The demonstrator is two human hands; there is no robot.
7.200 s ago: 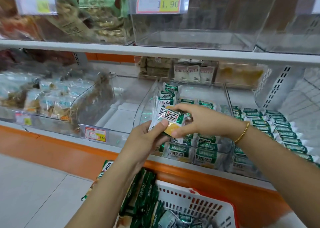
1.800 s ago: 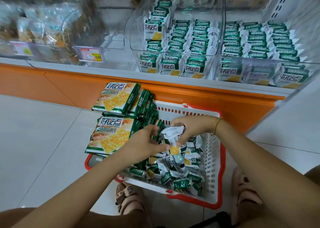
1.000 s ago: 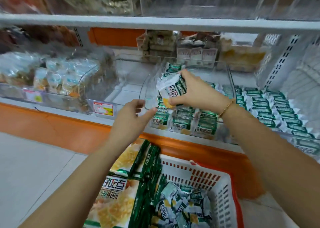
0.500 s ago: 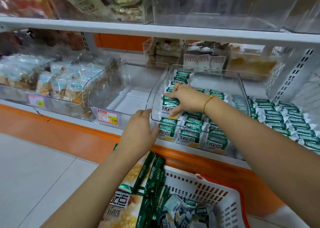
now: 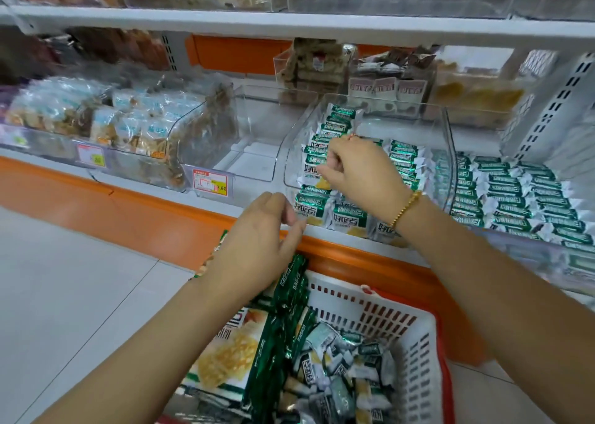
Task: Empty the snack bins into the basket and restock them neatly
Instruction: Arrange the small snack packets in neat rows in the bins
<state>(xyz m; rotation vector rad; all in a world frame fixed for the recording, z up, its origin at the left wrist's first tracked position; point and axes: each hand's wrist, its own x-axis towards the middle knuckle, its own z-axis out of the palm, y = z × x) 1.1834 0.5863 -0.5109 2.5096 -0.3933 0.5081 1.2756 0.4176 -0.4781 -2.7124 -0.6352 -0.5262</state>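
Observation:
The clear middle snack bin (image 5: 448,146) holds rows of green-and-white snack packets (image 5: 404,159). My right hand (image 5: 360,172) is inside it over the left row, fingers curled, pinching the edge of a front-facing packet (image 5: 314,170). My left hand (image 5: 257,240) hovers with relaxed fingers just before the bin's front edge and holds nothing. Below stands the white basket with a red rim (image 5: 428,343), with loose small packets (image 5: 338,362) in it and large green cracker bags (image 5: 225,356) at its left side.
The clear bin (image 5: 254,162) to the left has no goods in it and carries a price tag (image 5: 210,182). The bin on the right holds tidy rows of the same packets (image 5: 515,195). Other snack bins (image 5: 106,117) fill the left. The orange shelf base (image 5: 161,217) meets a tiled floor.
My right hand has gone from pressing flat on the left row to curled fingers at a packet. My left hand has dropped slightly away from the bin's front wall.

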